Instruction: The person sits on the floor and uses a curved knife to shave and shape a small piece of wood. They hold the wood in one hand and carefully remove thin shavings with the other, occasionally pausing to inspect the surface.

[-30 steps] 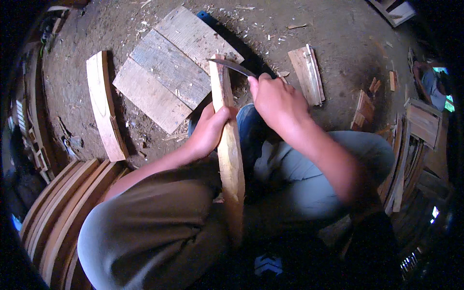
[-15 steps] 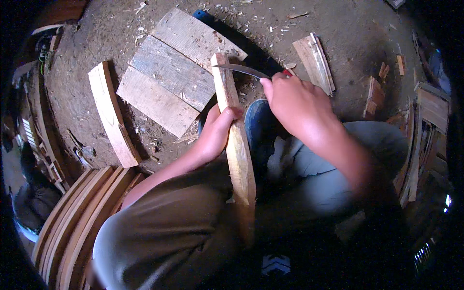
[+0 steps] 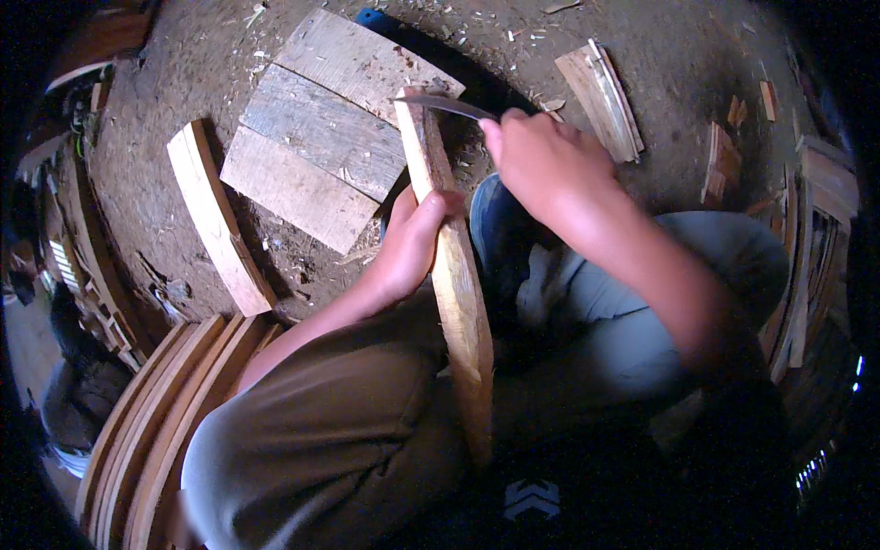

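My left hand (image 3: 412,240) grips a long curved wooden stave (image 3: 454,284) around its middle, holding it upright between my knees with its far end resting on a flat grey board (image 3: 316,137). My right hand (image 3: 541,156) is closed on the handle of a dark curved blade (image 3: 445,104). The blade lies across the stave's top end.
A second curved stave (image 3: 215,215) lies on the dirt floor to the left. A stack of curved wooden pieces (image 3: 156,412) sits at lower left. Small offcuts (image 3: 605,96) and more wood scraps (image 3: 720,165) lie to the right, with shavings scattered about.
The blade and my right hand have shifted up toward the top end of the stave. My left hand keeps its grip on the stave.
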A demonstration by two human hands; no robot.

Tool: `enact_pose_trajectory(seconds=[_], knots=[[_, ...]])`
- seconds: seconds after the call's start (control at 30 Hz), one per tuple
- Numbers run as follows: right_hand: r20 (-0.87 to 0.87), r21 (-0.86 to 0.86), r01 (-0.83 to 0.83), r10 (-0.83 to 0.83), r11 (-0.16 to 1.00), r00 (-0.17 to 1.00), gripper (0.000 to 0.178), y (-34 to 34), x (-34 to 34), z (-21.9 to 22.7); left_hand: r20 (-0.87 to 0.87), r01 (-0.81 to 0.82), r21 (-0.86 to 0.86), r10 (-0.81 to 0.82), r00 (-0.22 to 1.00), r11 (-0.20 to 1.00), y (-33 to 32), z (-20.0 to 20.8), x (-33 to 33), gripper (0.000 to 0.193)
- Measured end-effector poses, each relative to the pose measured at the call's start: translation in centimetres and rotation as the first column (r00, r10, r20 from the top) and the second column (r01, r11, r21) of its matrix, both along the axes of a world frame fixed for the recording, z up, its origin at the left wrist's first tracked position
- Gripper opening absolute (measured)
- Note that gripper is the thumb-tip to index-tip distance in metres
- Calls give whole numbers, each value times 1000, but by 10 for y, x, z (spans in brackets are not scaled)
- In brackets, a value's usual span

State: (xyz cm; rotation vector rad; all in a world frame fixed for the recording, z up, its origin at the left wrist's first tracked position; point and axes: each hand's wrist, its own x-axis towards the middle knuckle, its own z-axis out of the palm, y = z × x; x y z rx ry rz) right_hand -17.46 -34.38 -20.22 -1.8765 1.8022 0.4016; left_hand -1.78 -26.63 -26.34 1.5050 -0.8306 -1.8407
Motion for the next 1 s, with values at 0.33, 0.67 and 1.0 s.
enact_pose_trajectory(seconds=[0.33,0.67,1.0], knots=[[6,-82,-60,60,995,998,42,8,-4,-3,6,4,34,-4,1000,999,-2,6,-4,31],[16,-114,-59,61,992,998,43,9,-10,-10,23,28,9,-28,999,1000,-2,4,-5,32],[-2,-191,-38,38,981,999,41,15,-8,-19,-44,17,59,-15,999,998,-1,-6,-7,30]])
